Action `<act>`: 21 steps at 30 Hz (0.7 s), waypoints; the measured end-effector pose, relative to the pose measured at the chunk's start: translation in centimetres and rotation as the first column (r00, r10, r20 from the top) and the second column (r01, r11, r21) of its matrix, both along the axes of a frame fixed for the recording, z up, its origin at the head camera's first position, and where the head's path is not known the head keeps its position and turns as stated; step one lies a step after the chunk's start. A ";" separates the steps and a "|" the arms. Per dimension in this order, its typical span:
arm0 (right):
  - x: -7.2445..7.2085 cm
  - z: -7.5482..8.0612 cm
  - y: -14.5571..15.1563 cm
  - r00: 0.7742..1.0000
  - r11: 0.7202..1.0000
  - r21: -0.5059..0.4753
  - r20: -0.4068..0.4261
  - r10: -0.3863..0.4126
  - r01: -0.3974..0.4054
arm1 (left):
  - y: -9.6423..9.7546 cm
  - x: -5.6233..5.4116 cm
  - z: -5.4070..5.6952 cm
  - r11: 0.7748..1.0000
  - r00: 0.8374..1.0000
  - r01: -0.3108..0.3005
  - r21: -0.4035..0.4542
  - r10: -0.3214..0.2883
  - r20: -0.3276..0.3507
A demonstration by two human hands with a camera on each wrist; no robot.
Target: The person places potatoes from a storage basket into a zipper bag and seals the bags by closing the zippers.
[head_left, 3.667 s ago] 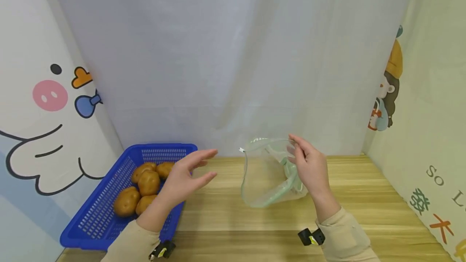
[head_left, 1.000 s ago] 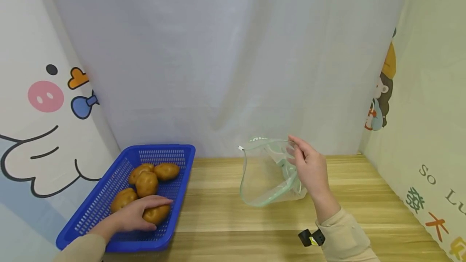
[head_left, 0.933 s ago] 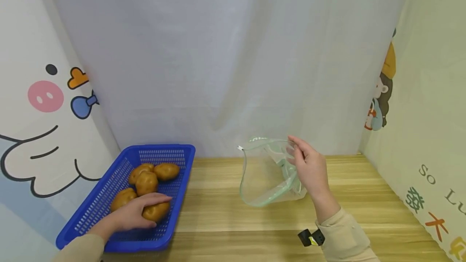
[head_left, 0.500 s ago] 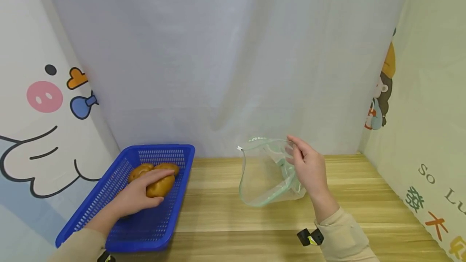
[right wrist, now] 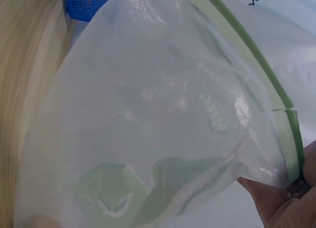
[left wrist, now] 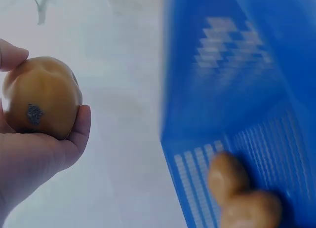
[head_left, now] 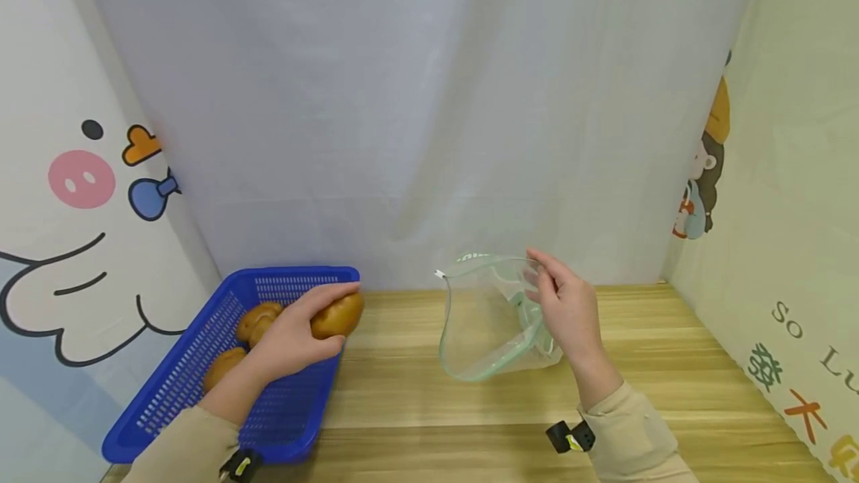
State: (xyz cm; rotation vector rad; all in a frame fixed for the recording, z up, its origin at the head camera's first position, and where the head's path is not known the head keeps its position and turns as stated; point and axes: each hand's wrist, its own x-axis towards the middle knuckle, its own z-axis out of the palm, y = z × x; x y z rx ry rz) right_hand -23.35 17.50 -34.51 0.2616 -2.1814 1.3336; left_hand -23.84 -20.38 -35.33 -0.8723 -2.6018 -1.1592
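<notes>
My left hand (head_left: 295,338) grips a brown potato (head_left: 338,315) over the right rim of the blue basket. Seen from the left wrist, thumb and fingers wrap round this potato (left wrist: 44,97), which carries a small dark patch. Other potatoes (head_left: 223,368) lie in the basket, partly hidden behind the left hand and forearm. On the right, my right hand (head_left: 570,311) pinches the rim of a clear zip bag (head_left: 479,326) with green trim. The bag's mouth gapes toward the left, a white slider at its corner. In the right wrist view the bag's clear film (right wrist: 148,99) fills most of the picture.
The blue perforated basket (head_left: 318,393) stands at the left of the wooden table (head_left: 416,408). A pale curtain (head_left: 403,133) hangs behind the table. Printed panels flank both sides, the right one (head_left: 785,244) slanting in beside the table edge.
My left hand has reached into the basket, taken hold of a potato, and lifted it up and rightward to the basket's rim. My right hand and the bag have hardly moved.
</notes>
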 end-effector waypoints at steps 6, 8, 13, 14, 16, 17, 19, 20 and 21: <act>0.0 0.0 0.0 1.000 1.000 -0.006 -0.002 0.003 -0.003 | 3.2 0.5 0.4 0.994 0.995 0.097 0.044 -0.097 -0.008; 0.0 -0.1 -0.1 1.000 1.000 -0.008 -0.002 0.006 -0.006 | 4.1 0.6 0.5 0.990 0.991 0.133 0.056 -0.132 -0.019; -0.2 -0.1 -0.3 1.000 1.000 -0.005 -0.007 0.010 -0.010 | 6.3 1.1 1.0 0.982 0.983 0.175 0.071 -0.171 -0.060; -0.2 -0.1 -0.3 1.000 1.000 -0.004 -0.007 0.011 -0.011 | 6.7 1.2 1.0 0.980 0.982 0.183 0.074 -0.178 -0.069; -0.2 -0.1 -0.3 1.000 1.000 -0.003 -0.006 0.012 -0.012 | 7.6 1.2 1.2 0.976 0.977 0.201 0.082 -0.194 -0.088; -0.2 -0.1 -0.4 1.000 1.000 -0.003 -0.005 0.013 -0.013 | 8.0 1.3 1.2 0.973 0.974 0.214 0.087 -0.206 -0.096; -0.2 -0.1 -0.4 1.000 1.000 -0.008 -0.002 0.010 -0.010 | 9.0 1.2 1.3 0.965 0.966 0.244 0.093 -0.233 -0.116; -0.2 -0.1 -0.4 1.000 1.000 -0.009 -0.001 0.007 -0.007 | 9.4 1.2 1.4 0.963 0.962 0.255 0.090 -0.242 -0.129; -0.2 -0.1 -0.4 1.000 1.000 -0.011 0.000 0.005 -0.005 | 9.9 1.1 1.4 0.961 0.958 0.263 0.084 -0.250 -0.141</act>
